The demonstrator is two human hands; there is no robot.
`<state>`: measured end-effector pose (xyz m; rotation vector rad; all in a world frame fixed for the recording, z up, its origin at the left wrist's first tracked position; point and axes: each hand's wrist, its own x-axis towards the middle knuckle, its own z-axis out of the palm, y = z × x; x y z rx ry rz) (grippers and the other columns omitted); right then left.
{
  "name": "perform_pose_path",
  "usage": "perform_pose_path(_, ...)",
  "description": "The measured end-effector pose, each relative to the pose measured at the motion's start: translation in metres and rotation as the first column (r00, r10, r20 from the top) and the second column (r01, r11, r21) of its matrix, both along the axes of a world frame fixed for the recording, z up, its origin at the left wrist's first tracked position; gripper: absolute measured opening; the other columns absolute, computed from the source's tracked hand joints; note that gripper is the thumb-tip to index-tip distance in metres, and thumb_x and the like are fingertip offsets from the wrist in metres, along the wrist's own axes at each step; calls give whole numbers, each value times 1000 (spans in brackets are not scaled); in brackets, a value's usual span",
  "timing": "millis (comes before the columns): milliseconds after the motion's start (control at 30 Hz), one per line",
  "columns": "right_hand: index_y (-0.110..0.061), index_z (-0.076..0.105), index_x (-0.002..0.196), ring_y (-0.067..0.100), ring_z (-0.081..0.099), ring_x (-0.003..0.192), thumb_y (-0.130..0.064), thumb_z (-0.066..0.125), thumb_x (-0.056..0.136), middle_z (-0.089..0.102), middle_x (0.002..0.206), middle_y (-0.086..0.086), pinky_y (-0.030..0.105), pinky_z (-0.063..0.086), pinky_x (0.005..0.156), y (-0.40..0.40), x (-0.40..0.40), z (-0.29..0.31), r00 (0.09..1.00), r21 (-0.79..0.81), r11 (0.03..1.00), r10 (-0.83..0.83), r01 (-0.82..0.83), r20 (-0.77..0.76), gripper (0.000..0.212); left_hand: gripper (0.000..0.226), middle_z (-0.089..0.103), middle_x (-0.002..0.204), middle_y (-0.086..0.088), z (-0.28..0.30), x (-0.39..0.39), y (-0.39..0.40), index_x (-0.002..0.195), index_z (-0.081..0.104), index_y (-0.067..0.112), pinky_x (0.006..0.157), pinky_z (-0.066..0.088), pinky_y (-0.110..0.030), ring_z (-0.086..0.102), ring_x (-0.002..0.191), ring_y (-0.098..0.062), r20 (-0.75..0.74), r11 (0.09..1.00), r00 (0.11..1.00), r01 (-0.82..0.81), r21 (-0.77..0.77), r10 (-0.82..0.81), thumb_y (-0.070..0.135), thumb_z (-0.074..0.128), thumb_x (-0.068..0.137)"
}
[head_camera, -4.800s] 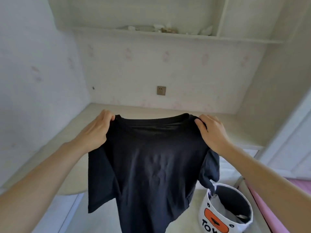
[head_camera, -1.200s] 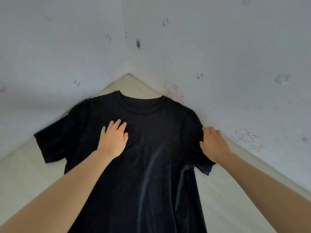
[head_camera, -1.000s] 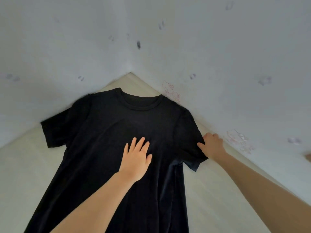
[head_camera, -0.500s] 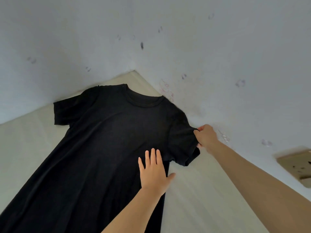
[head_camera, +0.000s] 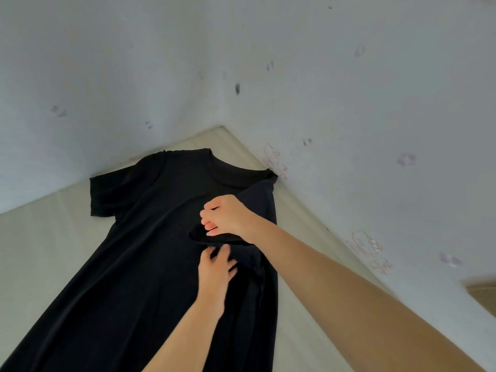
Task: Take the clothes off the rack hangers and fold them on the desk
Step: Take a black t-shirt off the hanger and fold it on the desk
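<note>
Two hands work one fold: the right hand (head_camera: pixel 228 217) pinches the sleeve (head_camera: pixel 214 237) inward, while the left hand (head_camera: pixel 216 267) presses flat-fingered below, anchoring the black T-shirt (head_camera: pixel 150 237) spread on the desk (head_camera: pixel 40 251), collar toward the corner.

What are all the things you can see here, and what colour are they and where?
T-shirt: one, black, spread flat on the desk, collar toward the corner; its right sleeve is folded in over the chest.
Desk: one, pale beige wood, under the shirt, running into the corner.
Walls: two, whitish with faint small prints, meeting in the corner behind the desk.
Tan object: one, at the right edge, cut off; cannot tell what it is.
Left hand: one, fingers resting on the shirt by the fold.
Right hand: one, its grip holds the folded sleeve over the chest.
</note>
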<state>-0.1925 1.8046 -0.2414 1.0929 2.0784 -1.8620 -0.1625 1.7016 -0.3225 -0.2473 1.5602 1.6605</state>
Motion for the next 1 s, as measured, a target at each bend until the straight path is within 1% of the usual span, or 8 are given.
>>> perform_pose_path(100, -2, 65, 111, 26, 67, 89, -8, 52, 94, 68, 106, 20, 42, 56, 87, 19, 2, -11, 997, 255, 964, 57, -69, 55, 23, 28, 69, 113, -11, -8, -22, -12, 120, 57, 15, 93, 53, -43, 69, 100, -27, 149, 999, 987, -54, 4, 53, 33, 45, 102)
perform_pose_path(300, -9, 53, 129, 31, 54, 111, -1, 39, 94, 53, 128, 14, 25, 41, 90, 102, 31, -39, 960, 647, 733, 33, -212, 278, 39, 68, 61, 115, -8, -7, -46, -5, 132, 38, 19, 81, 60, -39, 71, 91, -25, 11, 988, 1000, -26, -150, 28, 35, 78, 80)
perform_pose_path(433, -14, 34, 144, 36, 41, 117, 2, 41, 91, 35, 142, 11, 44, 43, 97, 131, 25, -53, 879, 694, 571, 111, -438, 464, 56, 94, 57, 105, -2, -4, -51, 1, 141, 12, 46, 78, 59, -36, 66, 89, -24, -323, 923, 904, 160, -349, -279, -2, 66, 81)
perform_pose_path(600, -26, 28, 149, 34, 28, 128, 7, 41, 88, 33, 149, -1, 43, 38, 102, 136, 3, -58, 802, 708, 380, 324, -596, 502, 71, 41, 61, 86, -6, -2, -76, -2, 96, 56, 22, 46, 45, -18, 54, 60, -14, -434, 792, 699, 322, -519, -568, -15, 44, 81)
perform_pose_path(733, -23, 44, 134, 33, 32, 121, -9, 44, 93, 46, 126, 8, 42, 29, 102, 142, -2, -67, 708, 655, 271, 286, -706, 645, 43, 46, 64, 79, -1, -3, -103, -3, 79, 64, 26, 43, 41, -19, 54, 52, -14, -529, 761, 558, 364, -537, -640, -16, 44, 82)
perform_pose_path(833, -17, 55, 122, 37, 30, 125, -25, 45, 96, 45, 125, 12, 45, 28, 101, 154, -1, -69, 675, 612, 294, 225, -734, 703, 28, 53, 63, 70, 1, -5, -129, -1, 69, 64, 32, 46, 42, -24, 53, 47, -13, -609, 786, 502, 324, -527, -615, -17, 48, 80)
perform_pose_path(933, -13, 58, 112, 40, 29, 129, -33, 46, 92, 49, 119, 13, 47, 29, 102, 163, 0, -66, 765, 653, 422, 185, -629, 617, 30, 39, 59, 70, 0, -6, -147, 4, 79, 66, 23, 52, 45, -21, 52, 53, -8, -572, 808, 611, 209, -551, -548, -12, 48, 83)
perform_pose_path(1000, -12, 55, 111, 37, 34, 125, -37, 46, 94, 55, 111, 13, 46, 28, 103, 165, 1, -65, 798, 697, 403, 177, -593, 577, 32, 20, 63, 91, -3, -9, -148, 5, 96, 62, 20, 70, 55, -32, 61, 74, -16, -508, 828, 732, 138, -543, -455, 3, 52, 90)
